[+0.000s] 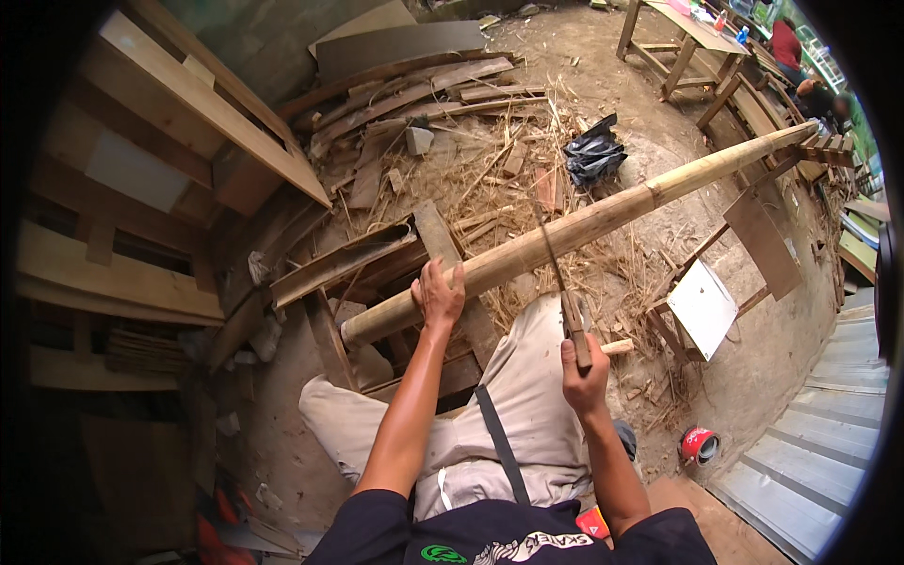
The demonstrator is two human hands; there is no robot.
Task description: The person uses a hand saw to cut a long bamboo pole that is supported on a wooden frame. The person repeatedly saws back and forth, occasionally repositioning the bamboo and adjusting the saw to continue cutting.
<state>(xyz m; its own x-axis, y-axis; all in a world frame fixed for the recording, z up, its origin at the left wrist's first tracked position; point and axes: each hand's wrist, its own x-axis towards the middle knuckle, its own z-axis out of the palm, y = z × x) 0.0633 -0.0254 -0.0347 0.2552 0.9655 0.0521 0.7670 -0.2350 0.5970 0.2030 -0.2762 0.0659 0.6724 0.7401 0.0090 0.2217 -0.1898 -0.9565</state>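
Note:
A long bamboo pole (612, 209) slants across the view from near left to far right. My left hand (440, 294) grips it from above, close to its near end. My right hand (586, 375) is closed around the wooden handle of a long, thin, dark-bladed tool (573, 331). That blade crosses the pole to the right of my left hand. It shows nearly edge-on, so I cannot tell whether it is a saw or a machete. A wooden board (435, 234) passes beneath the pole beside my left hand.
Wooden furniture (202, 104) stands at left. Scrap planks (414, 94) and bamboo shreds litter the ground behind the pole, with a black plastic bag (594, 151). Right lie a small frame with a white panel (702, 309), a red can (700, 445) and metal sheeting (819, 443). People sit far right.

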